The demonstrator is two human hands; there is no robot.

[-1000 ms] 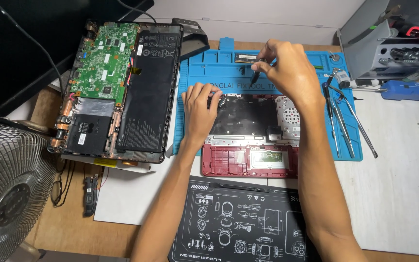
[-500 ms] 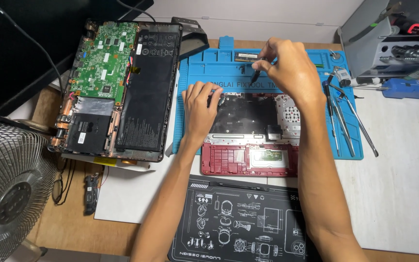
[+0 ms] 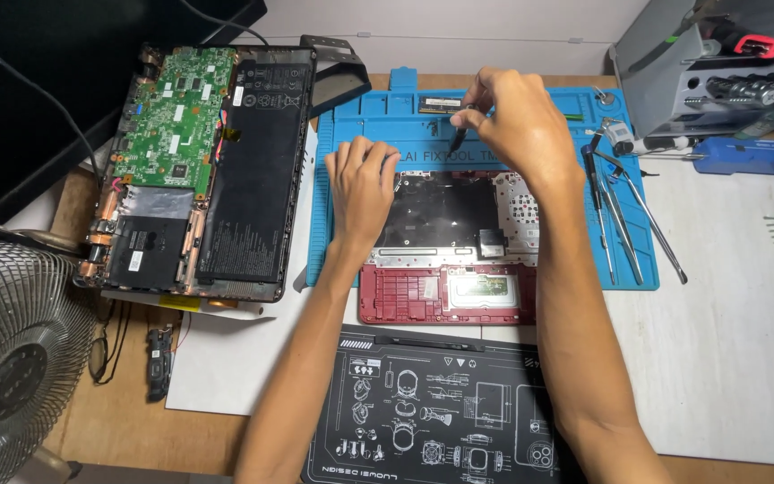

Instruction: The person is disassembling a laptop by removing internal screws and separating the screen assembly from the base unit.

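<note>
Your left hand [image 3: 362,184] is still pressing flat, fingers together, on the red laptop shell [image 3: 445,291] mid-mat [image 3: 485,134]. Your right hand [image 3: 520,121] keeps pinching the dark tool [image 3: 459,136] near the mat's far edge; barely anything has moved.

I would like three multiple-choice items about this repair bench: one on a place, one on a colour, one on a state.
1. Where does the opened laptop base with the green circuit board lie?
A. left of the blue mat
B. right of the blue mat
C. on the black mat

2. What colour is the palmrest frame under the hands?
A. red
B. yellow
C. white

3. What is the left hand doing?
A. holding tweezers
B. resting flat on the palmrest's dark underside
C. lifting the fan

Answers:
1 A: it sits beside the blue mat on its left edge.
2 A: the lower frame is dark red.
3 B: its fingers press down, while the right hand holds a thin dark tool.
</note>
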